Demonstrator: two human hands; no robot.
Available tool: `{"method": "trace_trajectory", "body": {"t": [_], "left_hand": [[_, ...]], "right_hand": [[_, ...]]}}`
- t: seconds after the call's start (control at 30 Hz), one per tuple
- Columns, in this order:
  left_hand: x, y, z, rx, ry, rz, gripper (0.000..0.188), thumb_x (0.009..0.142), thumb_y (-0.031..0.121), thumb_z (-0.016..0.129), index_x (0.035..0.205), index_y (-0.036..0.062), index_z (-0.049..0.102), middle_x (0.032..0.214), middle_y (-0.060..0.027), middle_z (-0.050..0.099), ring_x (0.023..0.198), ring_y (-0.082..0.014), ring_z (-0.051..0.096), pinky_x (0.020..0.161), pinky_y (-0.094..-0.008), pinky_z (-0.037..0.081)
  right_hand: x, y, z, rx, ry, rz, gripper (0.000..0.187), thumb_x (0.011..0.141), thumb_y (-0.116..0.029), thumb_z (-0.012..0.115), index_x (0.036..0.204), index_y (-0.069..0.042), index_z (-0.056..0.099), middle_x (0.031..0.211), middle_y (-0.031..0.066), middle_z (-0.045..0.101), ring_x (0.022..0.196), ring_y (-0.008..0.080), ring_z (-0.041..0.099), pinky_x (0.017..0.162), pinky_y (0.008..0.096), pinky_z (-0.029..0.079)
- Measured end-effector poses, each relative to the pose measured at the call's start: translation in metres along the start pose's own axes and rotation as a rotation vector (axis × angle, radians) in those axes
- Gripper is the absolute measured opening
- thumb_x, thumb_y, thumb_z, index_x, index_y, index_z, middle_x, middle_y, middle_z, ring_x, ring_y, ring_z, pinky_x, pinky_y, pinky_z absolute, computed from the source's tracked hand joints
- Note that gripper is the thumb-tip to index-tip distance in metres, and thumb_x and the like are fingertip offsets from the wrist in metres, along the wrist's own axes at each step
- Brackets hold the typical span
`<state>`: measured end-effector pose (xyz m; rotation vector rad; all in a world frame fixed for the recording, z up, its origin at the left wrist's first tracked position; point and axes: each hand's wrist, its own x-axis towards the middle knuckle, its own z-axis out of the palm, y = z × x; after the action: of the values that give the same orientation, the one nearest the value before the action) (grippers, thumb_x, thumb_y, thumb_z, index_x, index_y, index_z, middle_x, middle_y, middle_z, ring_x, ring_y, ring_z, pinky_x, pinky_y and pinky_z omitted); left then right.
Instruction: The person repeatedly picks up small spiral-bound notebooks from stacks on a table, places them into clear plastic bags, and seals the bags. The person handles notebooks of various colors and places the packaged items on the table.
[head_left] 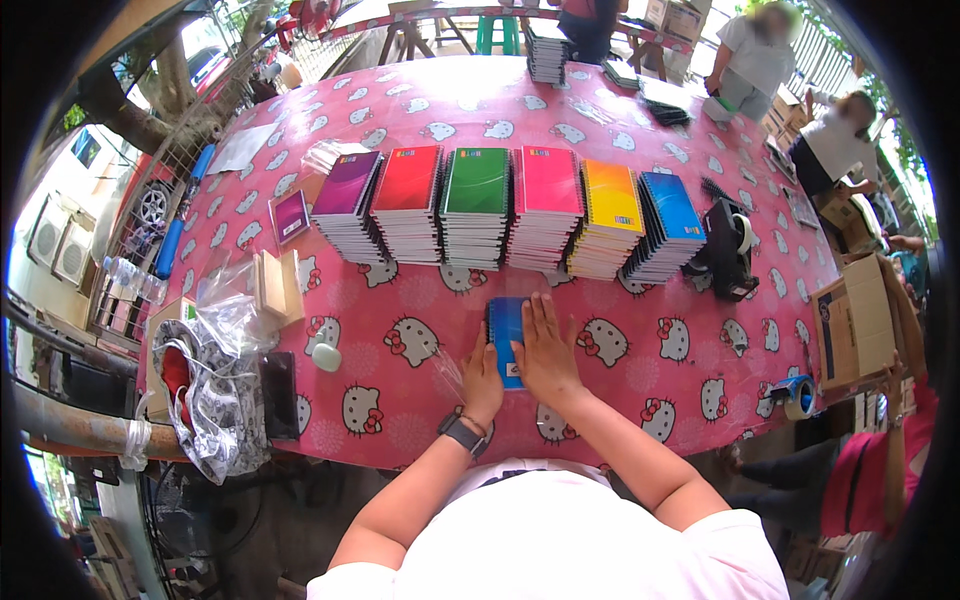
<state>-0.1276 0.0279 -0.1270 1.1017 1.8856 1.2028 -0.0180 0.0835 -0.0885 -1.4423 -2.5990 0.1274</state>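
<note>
A small blue spiral notebook [507, 322] lies on the table in front of me, with its black binding along the left side. My right hand [545, 350] rests on its right half, fingers stretched out flat. At the lower left edge of the notebook, my left hand [483, 380] is closed against the side, its fingertips partly hidden. Clear plastic film [450, 377] shows just left of that hand. Beyond are stacks of spiral notebooks: purple [348, 185], red [406, 180], green [475, 182], pink [548, 182], yellow [612, 197] and blue [672, 206].
A black tape dispenser [733, 250] stands right of the stacks. A tape roll [798, 398] lies near the right edge. Left are a patterned bag [218, 400], plastic wrap [228, 318], a dark phone-like slab [280, 395] and a pale rounded case [326, 357]. Other people stand around the table.
</note>
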Motion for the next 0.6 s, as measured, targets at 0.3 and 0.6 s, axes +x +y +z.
{"method": "trace_trajectory", "body": {"t": [0.3, 0.6], "left_hand": [[0.028, -0.029, -0.047, 0.447, 0.213, 0.23, 0.063, 0.087, 0.035, 0.053, 0.139, 0.0062, 0.033, 0.124, -0.0233, 0.051, 0.12, -0.0386, 0.041, 0.098, -0.0432, 0.033], [0.016, -0.028, -0.108, 0.02, -0.096, -0.205, 0.032, 0.074, 0.008, 0.064, 0.104, -0.0024, 0.063, 0.079, -0.0072, 0.066, 0.07, -0.0118, 0.061, 0.063, -0.0242, 0.048]], "right_hand": [[0.002, 0.004, 0.004, 0.008, -0.021, -0.021, 0.059, 0.095, -0.031, 0.034, 0.14, 0.004, 0.021, 0.15, 0.0168, 0.015, 0.14, 0.0295, 0.009, 0.106, 0.056, 0.021], [0.005, -0.007, -0.006, -0.202, -0.027, -0.016, 0.057, 0.093, -0.03, 0.039, 0.141, -0.002, 0.025, 0.149, 0.0139, 0.018, 0.138, 0.0305, 0.016, 0.102, 0.0594, 0.026]]}}
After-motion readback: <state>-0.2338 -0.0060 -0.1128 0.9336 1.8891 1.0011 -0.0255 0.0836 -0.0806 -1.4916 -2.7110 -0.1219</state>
